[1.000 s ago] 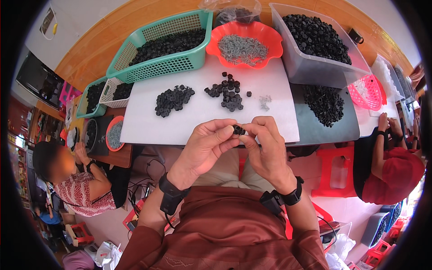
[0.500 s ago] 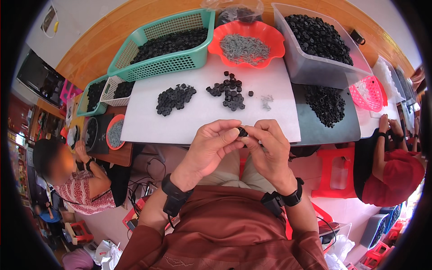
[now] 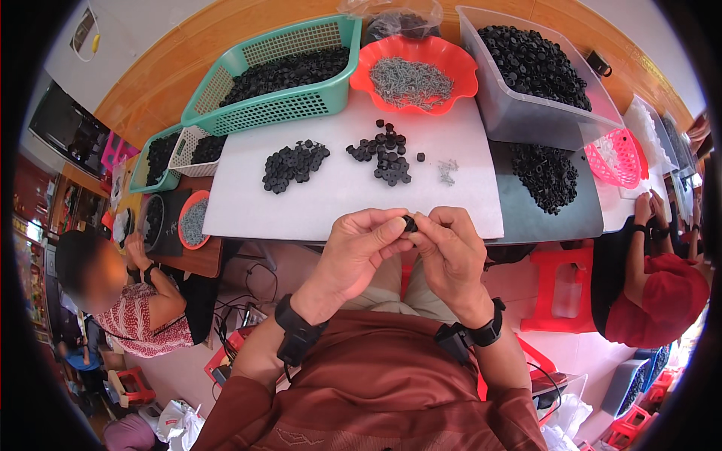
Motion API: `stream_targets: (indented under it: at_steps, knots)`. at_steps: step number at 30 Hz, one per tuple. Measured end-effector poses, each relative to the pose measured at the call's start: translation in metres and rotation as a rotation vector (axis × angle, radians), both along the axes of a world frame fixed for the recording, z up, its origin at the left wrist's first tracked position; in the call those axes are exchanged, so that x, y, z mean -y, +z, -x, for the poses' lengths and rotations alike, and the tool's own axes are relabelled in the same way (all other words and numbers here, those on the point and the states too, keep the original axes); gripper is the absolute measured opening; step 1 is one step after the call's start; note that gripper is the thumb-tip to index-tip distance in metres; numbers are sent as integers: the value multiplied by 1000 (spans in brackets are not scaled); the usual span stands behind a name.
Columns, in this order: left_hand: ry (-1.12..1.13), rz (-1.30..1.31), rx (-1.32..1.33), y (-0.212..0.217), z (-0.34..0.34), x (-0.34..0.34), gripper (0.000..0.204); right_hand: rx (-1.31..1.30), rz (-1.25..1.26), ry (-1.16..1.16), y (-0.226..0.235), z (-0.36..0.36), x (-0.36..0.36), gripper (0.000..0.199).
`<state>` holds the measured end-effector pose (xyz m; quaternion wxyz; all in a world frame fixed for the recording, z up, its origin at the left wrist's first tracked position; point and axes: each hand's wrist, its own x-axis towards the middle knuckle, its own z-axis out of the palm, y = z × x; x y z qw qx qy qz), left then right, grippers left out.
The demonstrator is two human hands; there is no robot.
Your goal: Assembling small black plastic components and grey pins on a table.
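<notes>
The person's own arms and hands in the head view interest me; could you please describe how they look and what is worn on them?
The left hand and right hand are ungloved. Each wrist wears a black strap with a blocky black module. A thin dark cable hangs from the left module. The reddish-brown sleeves leave both forearms bare.

A clear lane crosses the white sheet [image 3: 338, 197] between 2 black piles [image 3: 295, 167], then the green basket [image 3: 265, 115] blocks.

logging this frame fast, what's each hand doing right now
Left hand: closed, holding a small black part.
Right hand: closed, pinching at the same part; anything else in it is hidden.
</notes>
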<state>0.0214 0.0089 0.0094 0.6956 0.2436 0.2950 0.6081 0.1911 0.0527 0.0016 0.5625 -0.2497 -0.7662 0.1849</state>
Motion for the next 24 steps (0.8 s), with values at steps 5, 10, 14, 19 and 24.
stream_targets:
  at_steps: [5,10,14,19,24]
  knots:
    - [12,7,-23,-3,-2,2,19,15,-18,-15,-4,-1,1,39]
    - [9,-1,-32,-5,-3,2,22,43,-26,-7,-5,-3,1,39]
    - [24,-12,-77,-5,-5,3,22,65,-23,-7,-5,-3,1,38]
    - [24,-21,-182,-2,-6,4,20,68,-2,19,-4,-7,0,37]
    - [8,-28,-215,0,-7,4,25,68,30,36,-2,-11,-1,36]
